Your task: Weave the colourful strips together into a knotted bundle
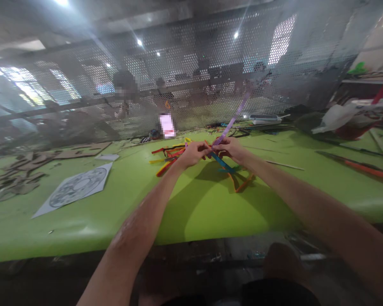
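Note:
My left hand (pixel 194 154) and my right hand (pixel 230 149) meet above the green tabletop, fingertips pinched close together. A purple strip (pixel 234 117) rises from my right fingers and slants up to the right. Just below the fingers a blue strip (pixel 222 163) runs down to the right. It crosses an orange strip (pixel 238 187), bent to a point on the table. Several red, yellow and dark strips (pixel 169 159) stick out left of my left hand. How the strips join between my fingers is hidden, and so is what exactly my left fingertips grip.
A printed sheet with a round pattern (pixel 79 187) and brown cardboard scraps (pixel 28 168) lie on the left. At the back stand a perforated screen (pixel 191 76) and a white tray-like object (pixel 264 119). Orange-edged tools (pixel 370 169) and a white plastic bag (pixel 341 114) are at right.

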`<act>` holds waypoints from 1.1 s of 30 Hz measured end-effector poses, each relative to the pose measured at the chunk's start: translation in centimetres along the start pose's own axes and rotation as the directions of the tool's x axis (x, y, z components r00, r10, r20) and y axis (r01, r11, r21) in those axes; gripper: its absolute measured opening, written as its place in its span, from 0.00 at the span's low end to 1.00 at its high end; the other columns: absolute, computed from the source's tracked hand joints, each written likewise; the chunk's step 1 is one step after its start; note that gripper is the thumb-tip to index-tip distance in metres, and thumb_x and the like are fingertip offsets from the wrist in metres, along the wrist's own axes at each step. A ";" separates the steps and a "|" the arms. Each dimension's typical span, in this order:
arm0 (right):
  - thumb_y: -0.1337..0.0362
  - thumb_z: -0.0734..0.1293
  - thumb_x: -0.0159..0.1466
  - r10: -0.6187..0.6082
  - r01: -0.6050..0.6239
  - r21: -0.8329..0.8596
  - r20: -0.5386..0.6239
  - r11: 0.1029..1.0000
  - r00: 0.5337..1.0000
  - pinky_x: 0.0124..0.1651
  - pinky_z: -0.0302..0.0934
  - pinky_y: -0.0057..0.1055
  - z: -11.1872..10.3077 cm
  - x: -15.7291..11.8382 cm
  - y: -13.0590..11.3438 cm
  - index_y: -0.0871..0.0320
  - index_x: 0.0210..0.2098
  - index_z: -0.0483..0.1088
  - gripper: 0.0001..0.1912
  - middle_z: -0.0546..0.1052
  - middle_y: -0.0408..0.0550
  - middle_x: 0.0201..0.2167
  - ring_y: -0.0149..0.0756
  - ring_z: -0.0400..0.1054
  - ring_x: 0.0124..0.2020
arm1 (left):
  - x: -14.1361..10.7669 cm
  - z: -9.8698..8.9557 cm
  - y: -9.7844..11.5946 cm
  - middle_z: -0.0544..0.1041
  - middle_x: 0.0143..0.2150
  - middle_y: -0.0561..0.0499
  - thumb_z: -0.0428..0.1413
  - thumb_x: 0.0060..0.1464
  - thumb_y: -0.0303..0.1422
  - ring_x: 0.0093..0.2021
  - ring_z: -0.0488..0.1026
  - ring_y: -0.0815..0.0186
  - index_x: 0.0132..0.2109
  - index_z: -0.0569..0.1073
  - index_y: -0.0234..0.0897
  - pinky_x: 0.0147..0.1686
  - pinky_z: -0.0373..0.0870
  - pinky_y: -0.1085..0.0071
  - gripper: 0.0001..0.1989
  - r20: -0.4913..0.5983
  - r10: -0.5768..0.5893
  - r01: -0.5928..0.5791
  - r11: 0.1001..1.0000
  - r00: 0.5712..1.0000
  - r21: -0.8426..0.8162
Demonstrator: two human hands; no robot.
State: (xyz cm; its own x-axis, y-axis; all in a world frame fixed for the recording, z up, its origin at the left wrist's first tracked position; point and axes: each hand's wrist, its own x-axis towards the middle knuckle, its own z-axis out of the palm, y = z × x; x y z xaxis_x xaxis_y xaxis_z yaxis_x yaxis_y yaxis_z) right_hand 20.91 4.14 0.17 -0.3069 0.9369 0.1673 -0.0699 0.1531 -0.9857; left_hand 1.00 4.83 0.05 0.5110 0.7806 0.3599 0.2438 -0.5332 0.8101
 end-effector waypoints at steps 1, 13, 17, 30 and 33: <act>0.69 0.75 0.52 0.000 0.000 -0.004 0.001 1.000 1.000 0.27 0.63 0.26 -0.2 0.1 0.1 0.60 0.30 0.76 0.06 0.78 0.47 0.27 0.30 0.70 0.25 | 0.0 0.1 0.1 0.79 0.29 0.46 0.58 0.60 0.34 0.27 0.73 0.71 0.36 0.76 0.30 0.30 0.69 0.74 0.09 0.002 -0.006 0.005 1.000 1.000 0.022; 0.72 0.76 0.48 -0.023 0.031 0.071 -0.112 0.997 0.993 0.25 0.64 0.28 -1.1 0.5 0.4 0.60 0.28 0.74 0.10 0.77 0.47 0.23 0.29 0.67 0.21 | -0.1 0.4 0.4 0.78 0.29 0.47 0.58 0.62 0.38 0.26 0.72 0.71 0.35 0.74 0.31 0.28 0.68 0.74 0.12 0.062 -0.044 0.036 0.993 0.997 0.116; 0.71 0.76 0.48 -0.019 0.024 0.068 -0.080 0.997 0.997 0.26 0.65 0.27 -1.0 0.5 0.4 0.60 0.29 0.74 0.10 0.77 0.46 0.23 0.29 0.68 0.21 | -0.1 0.5 -0.1 0.78 0.29 0.48 0.58 0.62 0.37 0.27 0.73 0.71 0.36 0.73 0.32 0.28 0.69 0.74 0.11 0.048 -0.044 0.040 0.996 0.998 0.077; 0.65 0.78 0.48 -0.054 0.052 -0.063 -0.016 0.997 0.998 0.26 0.64 0.29 -0.5 0.1 0.1 0.61 0.29 0.76 0.11 0.77 0.47 0.23 0.29 0.65 0.20 | -0.1 0.5 -0.3 0.78 0.28 0.48 0.59 0.60 0.39 0.25 0.71 0.71 0.35 0.75 0.31 0.29 0.69 0.74 0.13 0.027 -0.026 0.025 0.998 0.999 0.052; 0.66 0.78 0.48 -0.077 0.072 -0.078 -0.056 0.994 0.995 0.26 0.63 0.29 -1.2 0.2 -0.1 0.61 0.28 0.76 0.10 0.77 0.49 0.24 0.29 0.66 0.21 | -0.1 0.5 0.0 0.77 0.28 0.48 0.60 0.59 0.39 0.26 0.71 0.71 0.34 0.74 0.31 0.29 0.69 0.74 0.13 0.029 -0.046 0.044 0.998 0.999 0.053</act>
State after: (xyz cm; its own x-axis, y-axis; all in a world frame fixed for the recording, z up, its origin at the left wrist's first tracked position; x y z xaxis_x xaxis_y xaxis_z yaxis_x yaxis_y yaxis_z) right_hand 21.99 4.72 0.28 -0.2469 0.9386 0.2409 -0.0176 0.2442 -0.9696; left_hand 1.39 4.53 -0.21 0.5227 0.7945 0.3091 0.3094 -0.5147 0.7996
